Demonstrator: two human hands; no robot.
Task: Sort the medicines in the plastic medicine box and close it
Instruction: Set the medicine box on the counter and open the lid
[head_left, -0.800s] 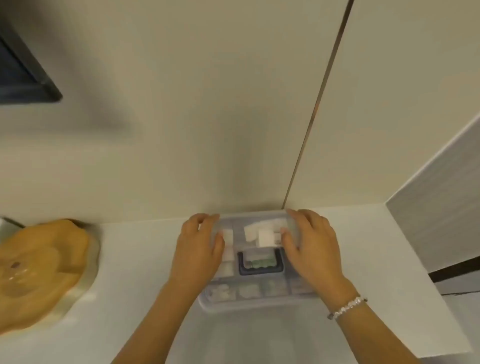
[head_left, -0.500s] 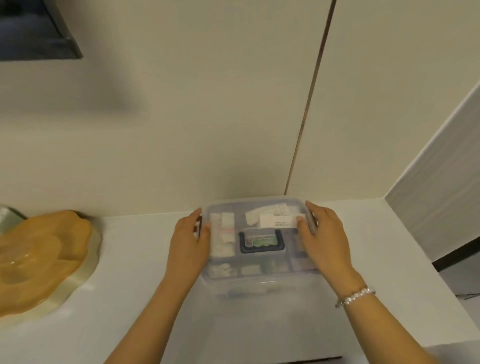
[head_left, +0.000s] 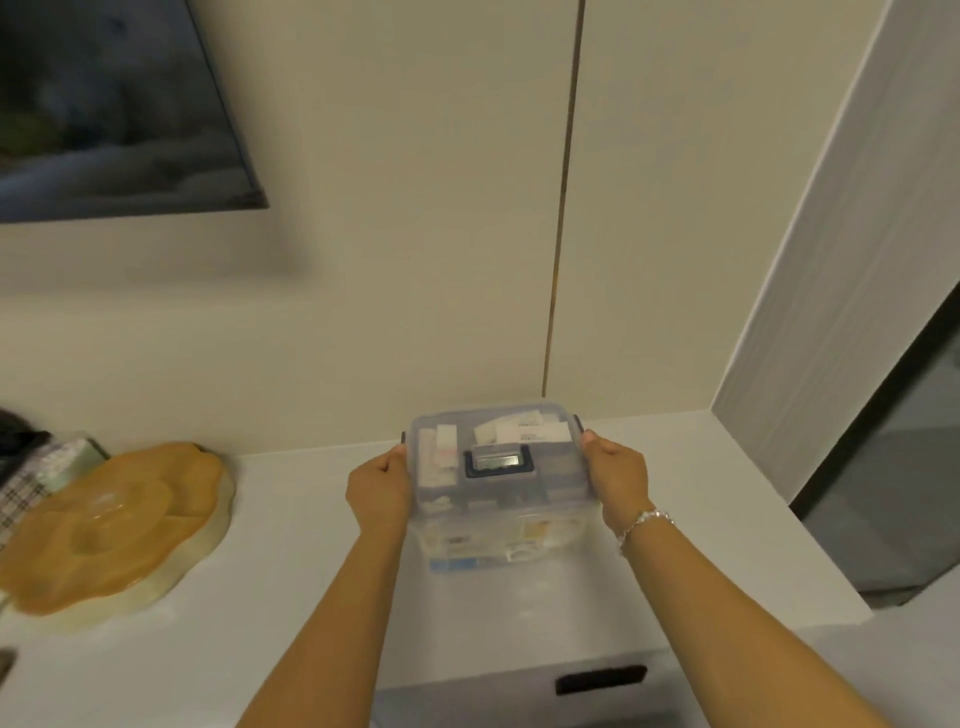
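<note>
The clear plastic medicine box (head_left: 493, 483) is seen at the centre of the frame, standing on the white counter (head_left: 291, 582) with its far edge close against the cream wall (head_left: 395, 260); whether it touches the wall cannot be told. The lid (head_left: 493, 441) is down on top, and a dark carrying handle (head_left: 500, 461) lies flat in its middle. White packets and cartons (head_left: 530, 432) are visible through the lid, and more printed packs (head_left: 483, 545) through the near wall lower down, though the blur keeps their labels unread.

The box is clasped from both sides. The left hand (head_left: 379, 488) is curled against the left wall with the thumb up near a dark side clip (head_left: 402, 435); the right hand (head_left: 618, 478), with a beaded bracelet (head_left: 644, 522) at the wrist, is pressed to the right wall near the matching clip (head_left: 577, 420). Both are half closed around the box edges.

Open counter is left in front of the box, towards the lower middle of the frame, and to the right as far as the grey panel (head_left: 831, 260) at the counter's end. On the left, an amber lidded dish (head_left: 114, 525) sits well apart from the box, with a clear stretch of counter between. A dark framed picture (head_left: 114, 104) hangs at the upper left. A slot handle (head_left: 600, 679) is seen in the counter's front at the lower right.
</note>
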